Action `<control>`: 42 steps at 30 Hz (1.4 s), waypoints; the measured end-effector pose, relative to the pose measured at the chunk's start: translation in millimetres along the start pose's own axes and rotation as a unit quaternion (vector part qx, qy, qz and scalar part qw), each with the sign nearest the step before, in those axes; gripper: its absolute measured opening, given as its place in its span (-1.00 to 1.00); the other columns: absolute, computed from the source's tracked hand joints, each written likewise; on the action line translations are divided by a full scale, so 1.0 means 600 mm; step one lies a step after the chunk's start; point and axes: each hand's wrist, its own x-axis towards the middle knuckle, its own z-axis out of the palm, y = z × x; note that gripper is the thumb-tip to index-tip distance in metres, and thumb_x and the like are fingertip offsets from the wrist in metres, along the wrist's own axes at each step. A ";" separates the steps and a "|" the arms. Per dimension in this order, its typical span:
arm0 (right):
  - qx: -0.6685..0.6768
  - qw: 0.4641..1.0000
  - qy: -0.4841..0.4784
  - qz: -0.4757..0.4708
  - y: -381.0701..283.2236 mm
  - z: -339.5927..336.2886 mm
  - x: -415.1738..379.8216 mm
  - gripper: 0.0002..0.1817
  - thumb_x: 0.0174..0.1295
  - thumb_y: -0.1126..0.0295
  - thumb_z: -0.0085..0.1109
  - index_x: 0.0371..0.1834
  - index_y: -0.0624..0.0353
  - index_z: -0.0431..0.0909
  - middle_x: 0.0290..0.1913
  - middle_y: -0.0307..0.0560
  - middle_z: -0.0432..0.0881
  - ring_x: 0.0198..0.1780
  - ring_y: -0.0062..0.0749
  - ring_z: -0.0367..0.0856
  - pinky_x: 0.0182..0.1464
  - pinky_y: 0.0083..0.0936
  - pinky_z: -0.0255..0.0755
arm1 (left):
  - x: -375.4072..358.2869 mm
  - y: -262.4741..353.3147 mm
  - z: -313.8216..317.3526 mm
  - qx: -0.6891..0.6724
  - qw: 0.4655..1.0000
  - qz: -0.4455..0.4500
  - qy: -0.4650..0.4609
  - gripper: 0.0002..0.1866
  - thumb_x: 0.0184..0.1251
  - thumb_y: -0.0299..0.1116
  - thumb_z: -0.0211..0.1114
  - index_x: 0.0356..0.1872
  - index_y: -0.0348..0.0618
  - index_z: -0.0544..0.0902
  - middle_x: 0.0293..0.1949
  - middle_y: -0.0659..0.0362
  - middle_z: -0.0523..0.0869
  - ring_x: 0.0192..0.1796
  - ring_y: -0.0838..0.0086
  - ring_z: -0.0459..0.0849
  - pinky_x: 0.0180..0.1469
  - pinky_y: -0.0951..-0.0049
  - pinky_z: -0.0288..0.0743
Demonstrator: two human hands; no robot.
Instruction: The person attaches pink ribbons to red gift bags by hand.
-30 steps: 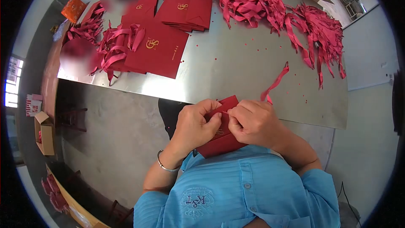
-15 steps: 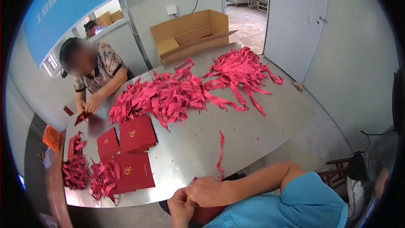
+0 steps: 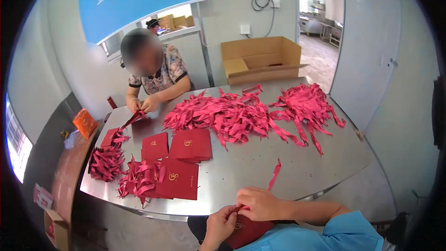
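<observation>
At the frame's lower centre, we are pinching a red bag [image 3: 252, 235] between the closed fingers of our left hand [image 3: 220, 226] and right hand [image 3: 261, 203], seemingly working at its edge beside a pink ribbon [image 3: 275, 175], which is calling for steady fingertips.

Far wall [image 3: 227, 7]: pale green, and the right wall [image 3: 411, 116] is too.
Blue sheet [image 3: 134, 0]: far left, white writing, above a small window [image 3: 180, 22].
White box [image 3: 245, 29]: small, on the far wall.
Doorway [image 3: 318, 62]: far right, pale door [image 3: 371, 42] open, another room behind.
Table [image 3: 241, 172]: big, shiny silver, in the middle, bright near the front edge.
Ledge [image 3: 72, 167]: brown, along the left side.
Floor [image 3: 172, 227]: gray, at the near left.
Left window [image 3: 18, 151]: bright white light shows in it.
</observation>
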 end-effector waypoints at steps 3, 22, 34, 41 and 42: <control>0.043 0.998 -0.035 -0.011 0.018 -0.006 0.009 -0.87 0.08 0.38 0.26 -0.33 0.14 0.58 -0.17 -0.08 0.61 -0.04 -0.13 0.59 -0.08 -0.27 0.50 | -0.003 0.009 0.001 0.056 0.998 0.010 0.014 -0.79 0.29 -0.44 0.28 -0.09 -0.25 0.71 -0.34 0.06 0.79 -0.34 0.50 0.74 -0.22 0.48 0.60; 0.249 0.872 -0.374 0.194 0.041 -0.054 0.085 -0.63 0.29 0.44 0.10 0.17 0.25 0.49 -0.17 -0.18 0.70 -0.19 -0.56 0.61 -0.08 -0.53 0.50 | -0.018 0.021 0.005 0.187 0.974 0.126 0.028 -0.71 0.28 -0.24 0.21 0.00 0.06 0.69 -0.43 0.02 0.74 -0.37 0.08 0.73 -0.37 0.11 0.60; 0.317 0.741 -0.548 0.226 0.060 -0.043 0.132 -0.58 0.26 0.53 0.25 0.20 0.25 0.50 -0.22 -0.30 0.64 -0.17 -0.67 0.57 -0.02 -0.63 0.45 | -0.031 0.016 0.016 0.151 0.950 0.267 0.051 -0.81 0.24 -0.38 0.13 -0.23 -0.27 0.58 -0.60 0.00 0.68 -0.56 0.11 0.70 -0.56 0.09 0.54; 0.319 0.710 -0.565 0.274 0.020 -0.045 0.137 -0.56 0.22 0.61 0.22 0.20 0.26 0.48 -0.18 -0.26 0.65 -0.16 -0.64 0.60 -0.03 -0.62 0.50 | -0.045 0.018 0.001 0.138 0.957 0.257 -0.001 -0.78 0.28 -0.37 0.07 -0.18 -0.31 0.54 -0.60 -0.04 0.67 -0.55 0.03 0.68 -0.57 0.01 0.50; 0.325 0.704 -0.566 0.280 0.016 -0.044 0.136 -0.56 0.21 0.62 0.21 0.19 0.26 0.48 -0.18 -0.25 0.65 -0.16 -0.63 0.61 -0.03 -0.62 0.51 | -0.047 0.018 0.000 0.140 0.956 0.258 -0.004 -0.78 0.28 -0.37 0.07 -0.18 -0.31 0.54 -0.60 -0.04 0.67 -0.55 0.03 0.68 -0.57 0.01 0.50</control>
